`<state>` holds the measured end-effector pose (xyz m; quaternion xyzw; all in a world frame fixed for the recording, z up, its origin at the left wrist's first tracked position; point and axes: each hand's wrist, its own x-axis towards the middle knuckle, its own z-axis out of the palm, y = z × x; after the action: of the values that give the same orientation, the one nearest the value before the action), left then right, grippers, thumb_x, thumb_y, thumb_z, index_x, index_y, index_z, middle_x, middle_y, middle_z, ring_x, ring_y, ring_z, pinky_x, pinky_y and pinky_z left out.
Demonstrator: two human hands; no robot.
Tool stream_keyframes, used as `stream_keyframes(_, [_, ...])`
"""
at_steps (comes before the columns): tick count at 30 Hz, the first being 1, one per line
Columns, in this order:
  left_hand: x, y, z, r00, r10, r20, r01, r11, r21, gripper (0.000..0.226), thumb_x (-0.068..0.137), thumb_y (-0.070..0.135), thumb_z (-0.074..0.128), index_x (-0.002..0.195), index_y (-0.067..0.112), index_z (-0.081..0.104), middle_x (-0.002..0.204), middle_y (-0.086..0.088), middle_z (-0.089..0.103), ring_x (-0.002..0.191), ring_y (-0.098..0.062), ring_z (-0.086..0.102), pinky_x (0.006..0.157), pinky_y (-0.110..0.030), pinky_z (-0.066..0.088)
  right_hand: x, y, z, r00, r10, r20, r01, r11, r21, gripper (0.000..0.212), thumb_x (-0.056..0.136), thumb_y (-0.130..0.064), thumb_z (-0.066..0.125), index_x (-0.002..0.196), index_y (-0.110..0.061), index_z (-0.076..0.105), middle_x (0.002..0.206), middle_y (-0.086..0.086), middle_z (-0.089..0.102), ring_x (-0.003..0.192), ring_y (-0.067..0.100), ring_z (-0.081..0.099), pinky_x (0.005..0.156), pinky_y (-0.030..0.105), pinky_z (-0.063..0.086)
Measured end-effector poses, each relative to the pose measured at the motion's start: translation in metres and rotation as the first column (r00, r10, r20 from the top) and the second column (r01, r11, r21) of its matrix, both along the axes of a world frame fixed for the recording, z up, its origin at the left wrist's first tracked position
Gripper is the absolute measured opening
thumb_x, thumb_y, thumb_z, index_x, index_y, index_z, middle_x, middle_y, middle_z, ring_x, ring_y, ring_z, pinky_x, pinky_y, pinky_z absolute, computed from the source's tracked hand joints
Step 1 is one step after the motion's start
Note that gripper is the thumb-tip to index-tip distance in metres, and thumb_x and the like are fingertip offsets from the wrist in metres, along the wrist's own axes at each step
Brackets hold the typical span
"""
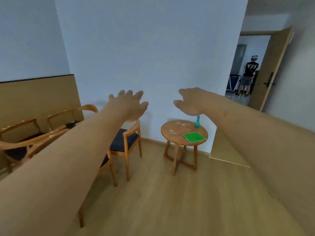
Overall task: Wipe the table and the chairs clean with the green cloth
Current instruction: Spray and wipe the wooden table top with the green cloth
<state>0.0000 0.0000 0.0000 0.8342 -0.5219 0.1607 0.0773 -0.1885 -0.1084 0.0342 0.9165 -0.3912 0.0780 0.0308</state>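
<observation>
- The green cloth [194,137] lies flat and folded square at the right edge of the round table [175,133], right of centre in the frame — one corner points toward me, so I can name no long axis.
- I count one cloth, one table, and one blue spray bottle [197,121] upright at the table's far rim, near the cloth but apart from it.
- Pale smears show on the tabletop left of the cloth.
- Three wooden chairs [125,142] stand at left; my left forearm crosses in front of them.
- My left hand [130,106] and right hand [189,103] hang outstretched mid-frame — fingers loose, grasping nothing.
- At upper right, an open door [272,68] and a person [248,75] standing beyond it.
</observation>
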Motion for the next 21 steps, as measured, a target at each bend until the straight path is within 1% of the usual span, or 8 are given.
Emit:
stream_keyframes(3, [0.023, -0.050, -0.003, 0.999, -0.020, 0.027, 0.019, 0.999, 0.027, 0.058, 0.096, 0.053, 0.021, 0.149, 0.028, 0.015, 0.152, -0.007, 0.028, 0.140, -0.030, 0.021, 0.107, -0.058, 0.018, 0.025, -0.044, -0.003, 0.999, -0.045, 0.018, 0.045, 0.999, 0.009, 0.054, 0.101, -0.046, 0.029, 0.145, -0.015, 0.032, 0.148, 0.010, 0.039, 0.135, 0.032, 0.034, 0.108, 0.045, 0.034])
stream_keyframes(7, [0.044, -0.122, -0.019, 0.997, -0.070, 0.023, 0.068, 0.993, 0.096, 0.058, 0.096, 0.053, 0.021, 0.149, 0.027, 0.015, 0.152, -0.007, 0.029, 0.139, -0.030, 0.022, 0.107, -0.058, 0.019, 0.051, -0.099, -0.025, 0.997, -0.077, -0.031, 0.079, 0.996, 0.052, 0.054, 0.102, -0.044, 0.029, 0.146, -0.015, 0.031, 0.149, 0.010, 0.038, 0.136, 0.033, 0.033, 0.109, 0.046, 0.033])
stream_keyframes(11, [0.055, -0.194, -0.041, 0.995, -0.103, 0.014, 0.100, 0.984, 0.145, 0.058, 0.096, 0.053, 0.020, 0.148, 0.027, 0.018, 0.151, -0.006, 0.031, 0.139, -0.029, 0.023, 0.106, -0.056, 0.020, 0.065, -0.162, -0.049, 0.993, -0.105, -0.059, 0.109, 0.991, 0.076, 0.052, 0.102, -0.042, 0.030, 0.145, -0.013, 0.033, 0.147, 0.011, 0.041, 0.134, 0.032, 0.036, 0.109, 0.041, 0.031])
stream_keyframes(16, [0.062, -0.287, -0.056, 0.992, -0.123, 0.012, 0.119, 0.976, 0.183, 0.056, 0.097, 0.052, 0.020, 0.147, 0.027, 0.021, 0.150, -0.006, 0.031, 0.139, -0.028, 0.022, 0.106, -0.056, 0.019, 0.072, -0.257, -0.065, 0.988, -0.136, -0.072, 0.143, 0.985, 0.096, 0.052, 0.102, -0.041, 0.030, 0.146, -0.013, 0.033, 0.147, 0.010, 0.040, 0.134, 0.031, 0.035, 0.108, 0.041, 0.032])
stream_keyframes(21, [0.066, -0.390, -0.053, 0.994, -0.110, -0.006, 0.110, 0.981, 0.160, 0.056, 0.098, 0.050, 0.021, 0.148, 0.025, 0.020, 0.150, -0.007, 0.031, 0.139, -0.029, 0.023, 0.107, -0.055, 0.020, 0.080, -0.366, -0.067, 0.989, -0.128, -0.079, 0.135, 0.987, 0.091, 0.054, 0.103, -0.043, 0.030, 0.147, -0.012, 0.031, 0.150, 0.011, 0.036, 0.138, 0.031, 0.031, 0.113, 0.043, 0.027])
